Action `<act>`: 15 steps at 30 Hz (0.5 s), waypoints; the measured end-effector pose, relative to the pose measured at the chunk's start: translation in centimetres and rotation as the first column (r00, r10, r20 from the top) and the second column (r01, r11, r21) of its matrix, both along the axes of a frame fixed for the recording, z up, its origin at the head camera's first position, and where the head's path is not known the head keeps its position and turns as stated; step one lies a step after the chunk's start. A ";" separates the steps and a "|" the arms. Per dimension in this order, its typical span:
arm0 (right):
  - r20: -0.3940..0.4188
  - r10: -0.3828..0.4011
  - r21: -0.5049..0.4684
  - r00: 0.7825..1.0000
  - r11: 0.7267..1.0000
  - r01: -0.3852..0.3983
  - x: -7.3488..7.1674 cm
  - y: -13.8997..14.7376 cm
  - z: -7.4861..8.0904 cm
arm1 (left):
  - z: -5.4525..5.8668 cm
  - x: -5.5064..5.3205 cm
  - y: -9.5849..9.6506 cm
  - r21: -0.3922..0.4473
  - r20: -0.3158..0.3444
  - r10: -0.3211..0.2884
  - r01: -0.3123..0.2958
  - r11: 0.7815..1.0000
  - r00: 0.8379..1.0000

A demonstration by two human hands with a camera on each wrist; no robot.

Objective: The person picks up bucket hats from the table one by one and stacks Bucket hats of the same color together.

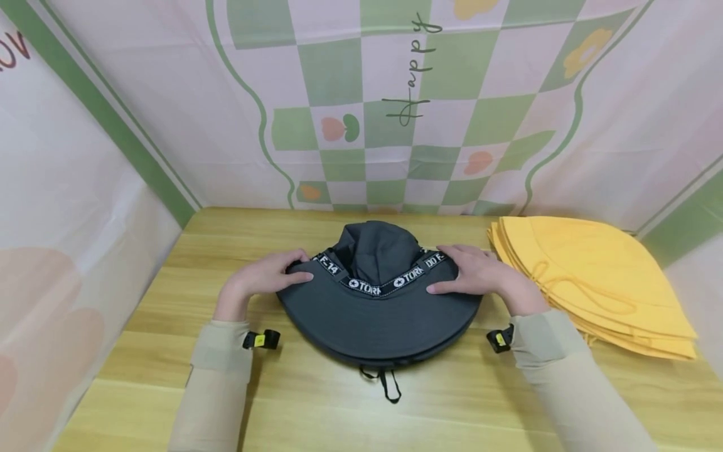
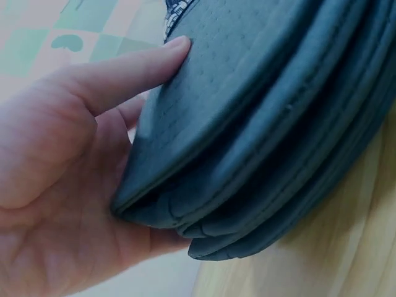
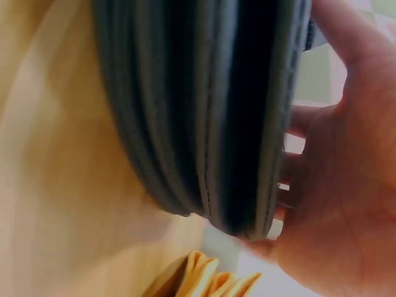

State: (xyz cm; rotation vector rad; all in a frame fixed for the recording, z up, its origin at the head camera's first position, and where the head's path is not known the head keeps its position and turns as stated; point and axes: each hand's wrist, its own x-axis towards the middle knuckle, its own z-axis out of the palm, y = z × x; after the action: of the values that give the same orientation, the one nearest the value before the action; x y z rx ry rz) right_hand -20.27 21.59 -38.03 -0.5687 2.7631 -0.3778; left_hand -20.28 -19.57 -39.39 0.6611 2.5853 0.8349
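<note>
A stack of dark grey wide-brimmed hats (image 1: 378, 320) lies in the middle of the wooden table, folded so the brim curves toward me. Lettered black tape runs round the base of the crown (image 1: 381, 251). My left hand (image 1: 270, 274) grips the brim's left end, thumb on top; the other fingers are mostly hidden behind it. At the right end my right hand (image 1: 477, 270) holds the brim likewise, thumb on the upper face. Several layered brim edges (image 2: 247, 185) show in the left wrist view, and layered edges (image 3: 204, 124) appear in the right wrist view too.
Yellow hats (image 1: 599, 276) lie stacked flat at the table's right side, close to my right forearm. A black cord loop (image 1: 391, 386) hangs out from under the grey hats onto the table (image 1: 316, 402). Behind stands a green-and-white checked cloth (image 1: 390, 125).
</note>
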 end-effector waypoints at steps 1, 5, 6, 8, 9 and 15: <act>0.002 -0.011 0.009 1.000 1.000 0.011 -0.1 0.1 -0.3 | 0.0 0.0 0.0 -0.016 0.013 0.018 -0.018 1.000 1.000; 0.003 -0.026 0.003 1.000 1.000 0.026 -0.3 0.4 -1.2 | 0.0 0.1 0.1 -0.064 0.074 0.108 -0.104 0.993 0.991; -0.002 -0.023 -0.004 1.000 1.000 0.023 -0.4 0.5 -1.4 | 0.0 0.2 0.2 -0.074 0.093 0.130 -0.124 0.990 0.987; -0.017 -0.011 -0.007 1.000 1.000 0.011 -0.5 0.6 -1.7 | 0.0 0.2 0.2 -0.091 0.124 0.161 -0.150 0.984 0.979; -0.025 -0.007 -0.003 1.000 1.000 0.007 -0.5 0.7 -1.9 | 0.0 0.3 0.2 -0.106 0.132 0.170 -0.157 0.982 0.976; -0.058 0.018 0.024 0.998 1.000 -0.017 -0.8 0.7 -2.7 | -0.2 0.3 0.1 -0.179 0.099 0.143 -0.124 0.976 0.985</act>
State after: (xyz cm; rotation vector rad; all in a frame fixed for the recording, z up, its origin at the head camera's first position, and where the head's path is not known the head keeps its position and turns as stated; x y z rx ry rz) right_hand -21.06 22.29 -40.74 -0.6073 2.8125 -0.3293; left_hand -19.94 -19.51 -39.59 0.3837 2.5851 0.6564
